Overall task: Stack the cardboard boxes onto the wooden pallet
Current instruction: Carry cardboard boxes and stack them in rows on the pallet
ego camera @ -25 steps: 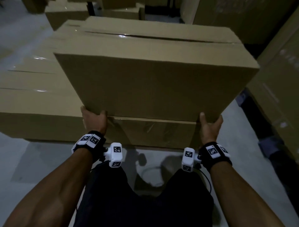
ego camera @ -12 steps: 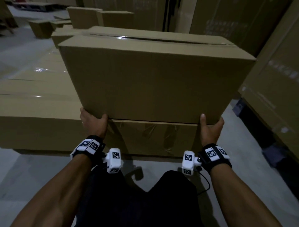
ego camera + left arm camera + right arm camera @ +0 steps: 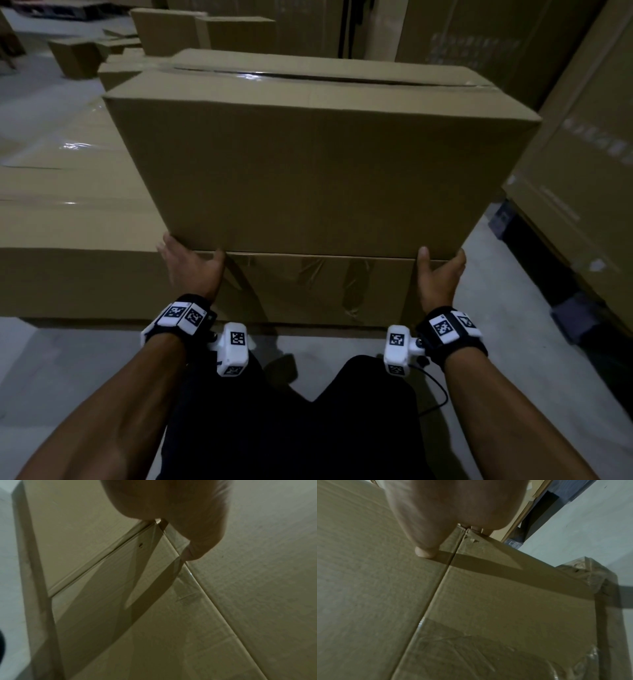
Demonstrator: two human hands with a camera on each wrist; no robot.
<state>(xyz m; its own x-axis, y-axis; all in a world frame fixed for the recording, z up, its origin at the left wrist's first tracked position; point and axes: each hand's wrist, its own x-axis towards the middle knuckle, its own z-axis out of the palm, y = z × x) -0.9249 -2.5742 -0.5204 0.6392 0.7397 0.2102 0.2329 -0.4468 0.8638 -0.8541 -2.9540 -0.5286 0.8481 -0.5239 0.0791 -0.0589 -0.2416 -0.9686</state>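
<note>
I am setting the box (image 3: 318, 161) down on the stack (image 3: 68, 274) at its near right corner. My left hand (image 3: 191, 270) is hooking under the box's near left bottom corner, thumb up on the front face. My right hand (image 3: 440, 279) is doing the same at the near right corner. The wrist views are showing each thumb on the front face and the other fingers disappearing under the bottom edge. That edge is lying right along the top of the layer below, so I am judging the box as nearly or just landed. I cannot see the pallet; the stack is hiding it.

Next I am needing to slide my fingers out without dragging the box, then square it flush with the lower box.

Pale print is showing on the tall cartons (image 3: 582, 144) at far right, too blurred to read.
</note>
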